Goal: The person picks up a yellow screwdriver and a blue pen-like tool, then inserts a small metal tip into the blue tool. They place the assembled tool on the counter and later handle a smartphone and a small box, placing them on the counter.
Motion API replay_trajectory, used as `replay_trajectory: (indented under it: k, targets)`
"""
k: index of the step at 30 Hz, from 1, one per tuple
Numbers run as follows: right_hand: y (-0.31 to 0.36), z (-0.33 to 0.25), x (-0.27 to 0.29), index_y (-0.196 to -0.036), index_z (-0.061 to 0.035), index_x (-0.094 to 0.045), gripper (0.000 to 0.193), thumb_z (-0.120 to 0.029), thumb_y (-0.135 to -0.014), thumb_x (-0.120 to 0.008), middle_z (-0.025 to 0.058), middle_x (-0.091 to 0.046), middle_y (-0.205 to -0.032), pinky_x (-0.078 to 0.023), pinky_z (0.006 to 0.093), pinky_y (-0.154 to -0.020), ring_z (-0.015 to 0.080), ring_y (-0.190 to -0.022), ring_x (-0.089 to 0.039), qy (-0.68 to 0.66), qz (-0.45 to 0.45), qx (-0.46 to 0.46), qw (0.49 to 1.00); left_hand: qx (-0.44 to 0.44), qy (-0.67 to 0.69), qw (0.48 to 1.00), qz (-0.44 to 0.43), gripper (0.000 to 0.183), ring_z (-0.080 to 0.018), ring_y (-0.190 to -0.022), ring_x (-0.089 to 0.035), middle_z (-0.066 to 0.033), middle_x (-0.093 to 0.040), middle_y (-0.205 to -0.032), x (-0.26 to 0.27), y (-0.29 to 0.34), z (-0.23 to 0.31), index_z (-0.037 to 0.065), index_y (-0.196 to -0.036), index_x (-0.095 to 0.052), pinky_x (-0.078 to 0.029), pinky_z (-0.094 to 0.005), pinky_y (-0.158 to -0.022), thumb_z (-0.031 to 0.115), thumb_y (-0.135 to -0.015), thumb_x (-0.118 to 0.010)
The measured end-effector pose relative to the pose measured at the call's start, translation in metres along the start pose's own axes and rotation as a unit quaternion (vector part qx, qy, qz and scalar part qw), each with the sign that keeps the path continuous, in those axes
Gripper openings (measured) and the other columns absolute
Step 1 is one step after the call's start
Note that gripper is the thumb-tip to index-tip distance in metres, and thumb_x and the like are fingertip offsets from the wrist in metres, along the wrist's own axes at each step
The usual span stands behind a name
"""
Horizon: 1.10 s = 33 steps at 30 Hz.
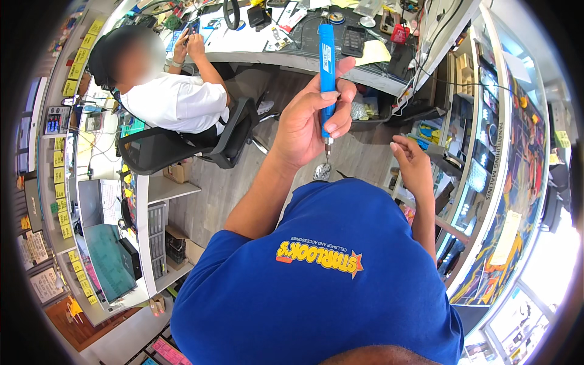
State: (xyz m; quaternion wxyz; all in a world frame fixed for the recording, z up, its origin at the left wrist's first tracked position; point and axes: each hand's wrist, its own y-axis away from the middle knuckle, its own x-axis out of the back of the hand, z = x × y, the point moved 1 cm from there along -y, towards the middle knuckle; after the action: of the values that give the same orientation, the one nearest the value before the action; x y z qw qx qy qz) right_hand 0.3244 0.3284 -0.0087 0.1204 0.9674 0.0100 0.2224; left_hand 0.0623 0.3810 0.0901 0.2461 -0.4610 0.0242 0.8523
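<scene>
My left hand (302, 123) is raised in front of my chest, its fingers wrapped round a long blue tool with a metal tip (327, 73). The tool stands upright, its blue body at the top and its narrow metal end pointing down. Just under that end is a small, shiny, crumpled-looking silver piece (322, 171); whether the two touch I cannot tell. My right hand (413, 165) is held out at my right side with fingers apart, near the display case, and nothing shows in it.
A cluttered workbench (292, 59) lies ahead, with a black calculator-like device (353, 40) and a yellow paper (373, 53). At the left a co-worker sits in a black chair (159, 146), holding a phone-like object. Glass display cases (480, 164) stand at the right; shelves (174, 188) at the left.
</scene>
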Motion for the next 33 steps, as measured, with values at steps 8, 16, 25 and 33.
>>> replay_trajectory:
  k: [8,16,25,33]
  targets:
    - [-0.005,0.007,0.005,-0.127,0.0026,-0.069,0.037,-0.024,-0.101,-0.071,0.0126,-0.078,-0.107,-0.056,0.0298,-0.087,0.0150,-0.095,-0.072,-0.009,0.006,0.007,1.000,-0.021,-0.018,0.999,0.039,0.061,-0.0075,-0.062,-0.046,-0.0073,-0.057,-0.116,-0.002,0.001,-0.001,-0.002,-0.158,-0.035,-0.043,-0.0258,-0.057,0.012,-0.102,-0.054]
    - [-0.011,0.001,0.012,-0.127,0.0026,-0.070,0.037,-0.025,-0.101,-0.071,0.0131,-0.078,-0.107,-0.056,0.0302,-0.087,0.0149,-0.094,-0.072,-0.007,0.000,0.018,1.000,-0.085,-0.018,0.992,0.089,0.058,-0.0080,-0.068,-0.045,-0.0047,-0.054,-0.114,-0.001,0.009,0.010,0.000,-0.157,-0.038,-0.042,-0.0258,-0.062,0.011,-0.102,-0.054]
    - [-0.025,0.019,0.026,-0.127,0.0022,-0.069,0.036,-0.023,-0.101,-0.070,0.0116,-0.078,-0.106,-0.055,0.0309,-0.086,0.0152,-0.094,-0.071,-0.030,-0.007,0.013,0.999,-0.116,-0.026,0.976,0.184,0.061,-0.0121,-0.076,-0.045,-0.0029,-0.047,-0.095,0.029,0.035,-0.002,0.011,-0.159,-0.036,-0.042,-0.0281,-0.069,0.006,-0.101,-0.053]
    - [-0.048,0.017,0.023,-0.129,0.0028,-0.068,0.035,-0.021,-0.102,-0.070,0.0070,-0.074,-0.106,-0.053,0.0268,-0.088,0.0104,-0.094,-0.066,-0.043,-0.041,-0.011,0.998,-0.071,-0.030,0.964,0.255,0.071,-0.0129,-0.075,-0.048,-0.0023,-0.048,-0.096,0.052,0.039,-0.033,0.022,-0.162,-0.032,-0.044,-0.0313,-0.069,0.004,-0.100,-0.061]
